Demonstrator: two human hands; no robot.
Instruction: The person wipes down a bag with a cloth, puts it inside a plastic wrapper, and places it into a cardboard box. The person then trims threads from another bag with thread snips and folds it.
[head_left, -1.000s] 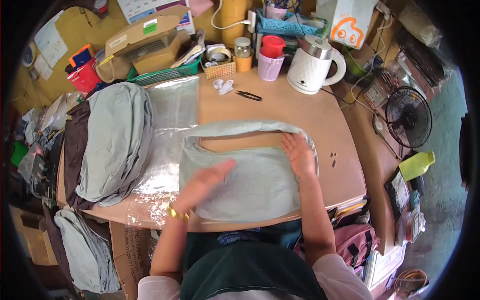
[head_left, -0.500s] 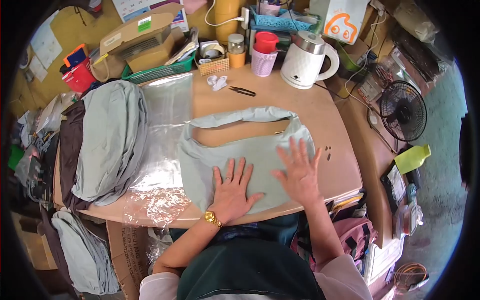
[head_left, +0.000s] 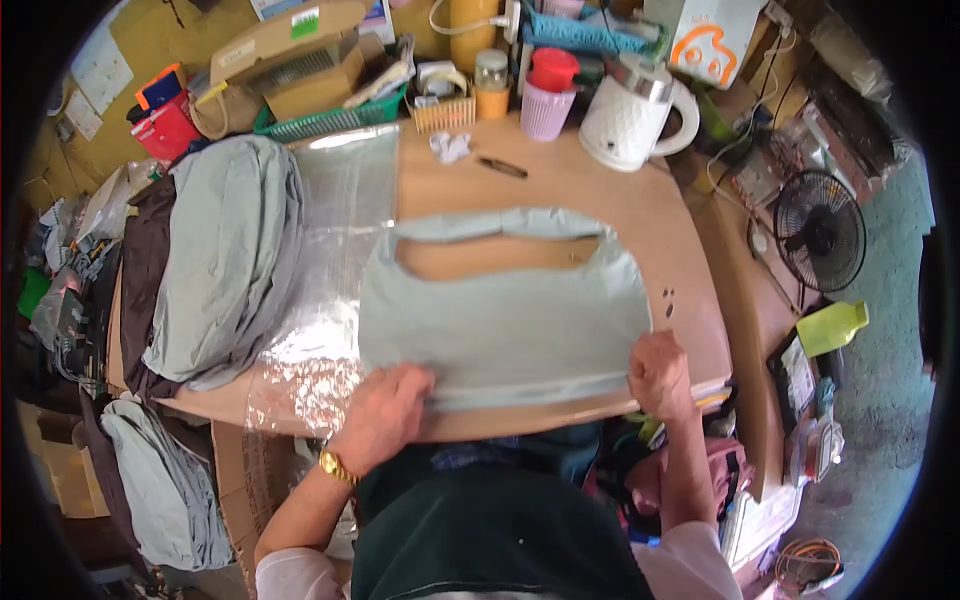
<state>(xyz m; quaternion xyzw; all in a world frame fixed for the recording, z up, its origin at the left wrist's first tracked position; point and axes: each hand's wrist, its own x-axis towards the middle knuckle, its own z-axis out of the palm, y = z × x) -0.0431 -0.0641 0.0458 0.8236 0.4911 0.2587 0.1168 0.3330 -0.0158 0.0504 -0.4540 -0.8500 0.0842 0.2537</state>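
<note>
- The bag point(head_left: 510, 325), pale grey, lay flat on the table point(head_left: 630, 210) in front of the person, near its front edge, its strap point(head_left: 500, 224) on the far side.
- Between strap and body was a long opening, through which the tabletop showed.
- The left hand point(head_left: 385, 412) was at the bag's near left corner, its fingers bent and drawn together, pinching the cloth; the fingertips were partly hidden.
- A gold watch point(head_left: 338, 466) circled the left wrist.
- The right hand point(head_left: 660, 375) was at the near right corner, closed in a loose fist on the bag's edge, the cloth pinched there; the exact hold was blurred.
- The two hands stood well apart, with the bag stretched between them.
- Left of the bag lay a clear plastic sheet point(head_left: 345, 190), shiny and creased.
- Beyond the sheet, at the table's left end, was a pile of grey cloth point(head_left: 230, 260) with brown cloth point(head_left: 140, 290) beside it.
- Past the strap lay the dark snips point(head_left: 502, 168), near a crumpled white scrap point(head_left: 450, 148).
- Farther back stood the white kettle point(head_left: 622, 122) and a lilac cup point(head_left: 546, 112), with a red cup point(head_left: 552, 70) on top.
- To the right stood a black fan point(head_left: 820, 232).
</note>
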